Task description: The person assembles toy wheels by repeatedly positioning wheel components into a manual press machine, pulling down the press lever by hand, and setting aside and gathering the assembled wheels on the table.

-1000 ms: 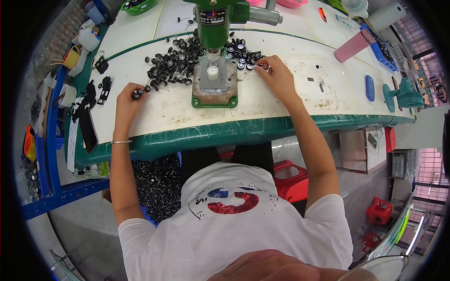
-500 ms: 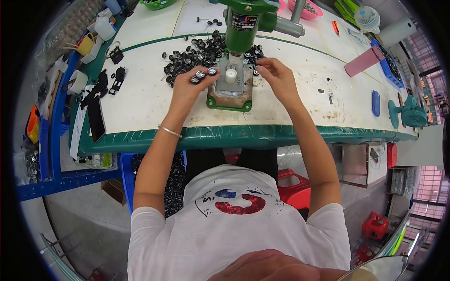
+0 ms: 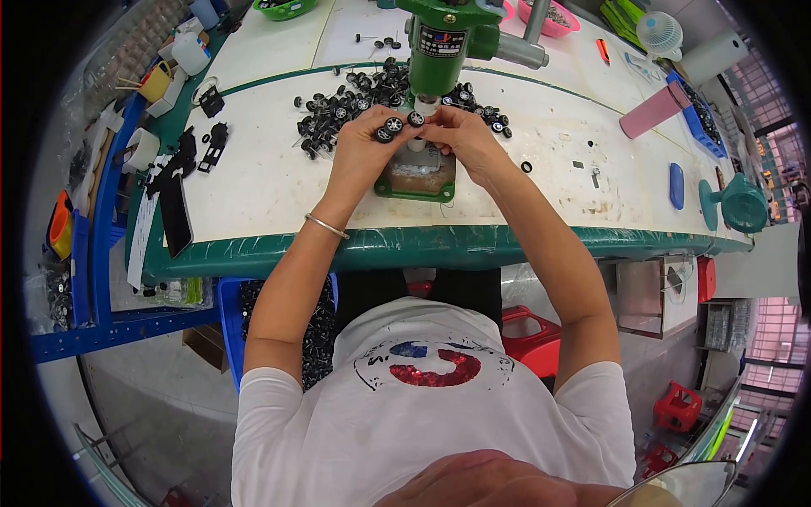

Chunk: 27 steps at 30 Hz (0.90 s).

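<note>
My left hand [image 3: 363,145] is closed round small black toy wheels with silver hubs. Two of these wheels [image 3: 389,129] sit side by side at its fingers. A third toy wheel [image 3: 416,119] is at its fingertips, where both hands meet. My right hand [image 3: 467,142] is pinched right beside that third wheel; whatever is between its fingertips is hidden. Both hands are over the base of a green bench press [image 3: 435,63], just under its ram. A white post [image 3: 416,144] on the press plate is partly covered by my fingers.
Behind the hands lies a heap of wheels on thin axles [image 3: 338,110]. A black ring [image 3: 526,167] lies to the right, near small metal bits. A pink tumbler [image 3: 655,111] and a green fan [image 3: 735,203] stand further right. At left are a phone [image 3: 175,215] and black plastic parts [image 3: 173,160].
My hands have come together over the press plate, the left moving right and the right moving left. Wheels and a black ring on the right, earlier covered by my right hand, now show.
</note>
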### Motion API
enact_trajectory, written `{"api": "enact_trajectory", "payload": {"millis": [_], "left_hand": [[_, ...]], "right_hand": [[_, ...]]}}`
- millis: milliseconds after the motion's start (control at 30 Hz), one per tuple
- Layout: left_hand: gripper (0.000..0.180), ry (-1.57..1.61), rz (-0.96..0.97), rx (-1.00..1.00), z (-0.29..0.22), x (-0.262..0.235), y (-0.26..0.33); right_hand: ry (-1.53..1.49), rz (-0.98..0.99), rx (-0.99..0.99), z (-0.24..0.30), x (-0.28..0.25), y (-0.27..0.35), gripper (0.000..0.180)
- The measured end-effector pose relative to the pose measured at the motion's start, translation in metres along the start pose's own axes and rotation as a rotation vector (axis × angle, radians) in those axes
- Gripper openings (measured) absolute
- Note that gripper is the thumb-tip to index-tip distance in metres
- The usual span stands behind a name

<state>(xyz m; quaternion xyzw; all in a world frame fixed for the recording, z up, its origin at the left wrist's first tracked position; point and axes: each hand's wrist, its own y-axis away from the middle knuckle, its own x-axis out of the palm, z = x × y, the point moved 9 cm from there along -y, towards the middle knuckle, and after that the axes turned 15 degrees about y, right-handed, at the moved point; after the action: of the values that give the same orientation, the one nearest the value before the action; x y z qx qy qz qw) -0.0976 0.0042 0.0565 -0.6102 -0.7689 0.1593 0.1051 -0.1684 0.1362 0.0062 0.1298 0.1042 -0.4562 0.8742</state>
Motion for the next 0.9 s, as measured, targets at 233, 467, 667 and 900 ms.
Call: {"api": "enact_trajectory", "payload": {"millis": [233,467,667,900], "left_hand": [[0.020,0.103,0.001,-0.064,0.005,0.010,-0.006],[0.017,0.307,-0.003,-0.146,0.020,0.017,-0.009],[0.016,0.293,0.038,-0.041,0.015,0.018,-0.013],[0.015,0.252,0.060,-0.039,0.014,0.016,-0.013]], "right_hand": [[-0.371,-0.083,-0.013,-0.002,-0.032,0.006,0.026],[-0.477,-0.368,-0.378,0.128,-0.134,0.014,0.028],[-0.484,-0.398,-0.354,0.256,-0.166,-0.014,0.027],[-0.972,0.219,0.026,0.237,-0.121,-0.029,0.024]]}}
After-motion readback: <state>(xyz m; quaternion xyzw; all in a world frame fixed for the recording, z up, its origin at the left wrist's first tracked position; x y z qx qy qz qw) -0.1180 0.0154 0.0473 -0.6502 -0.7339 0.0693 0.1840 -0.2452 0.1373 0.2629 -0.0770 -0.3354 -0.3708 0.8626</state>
